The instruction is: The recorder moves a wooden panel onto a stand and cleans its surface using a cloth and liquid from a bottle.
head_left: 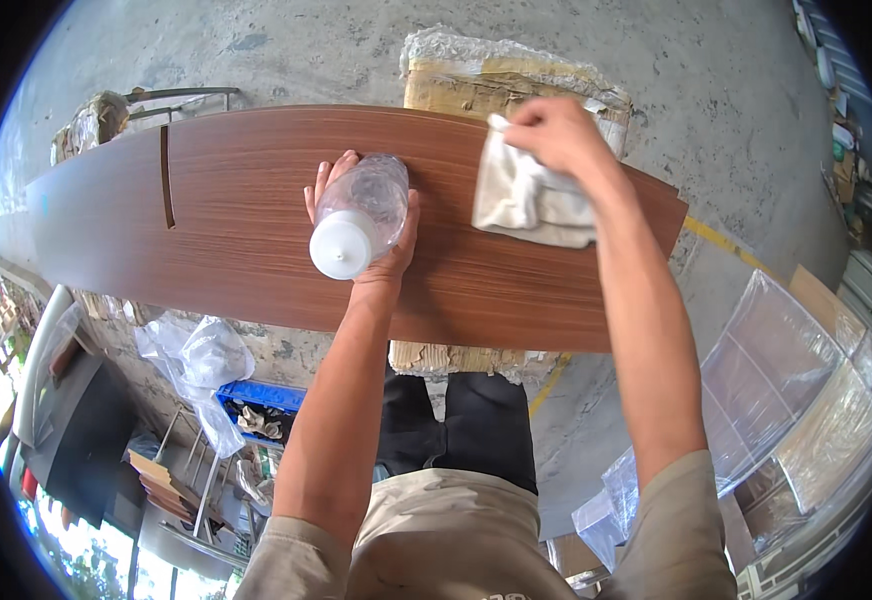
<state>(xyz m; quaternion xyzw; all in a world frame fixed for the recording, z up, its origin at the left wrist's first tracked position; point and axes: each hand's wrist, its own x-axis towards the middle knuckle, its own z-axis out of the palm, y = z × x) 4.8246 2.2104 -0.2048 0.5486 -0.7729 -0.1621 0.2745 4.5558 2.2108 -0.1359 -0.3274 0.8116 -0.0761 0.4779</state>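
Note:
A long brown wood-grain panel (256,240) lies across in front of me, with a narrow dark slot (167,178) near its left part. My left hand (393,262) is wrapped round a clear plastic bottle (381,190) with a white cap, held over the panel's middle. The cap faces me, and the bottle hides most of the fingers. Over the right part of the panel my right hand (561,135) pinches a whitish cloth (521,195) by its upper edge. The cloth hangs down in folds and looks slightly blurred.
Cardboard-wrapped supports (456,85) show under the panel. A blue crate (256,408) and a clear plastic bag (201,355) are at the lower left, beside a metal rack. Film-wrapped panels (776,370) lean at the right. A yellow line (721,242) crosses the concrete floor.

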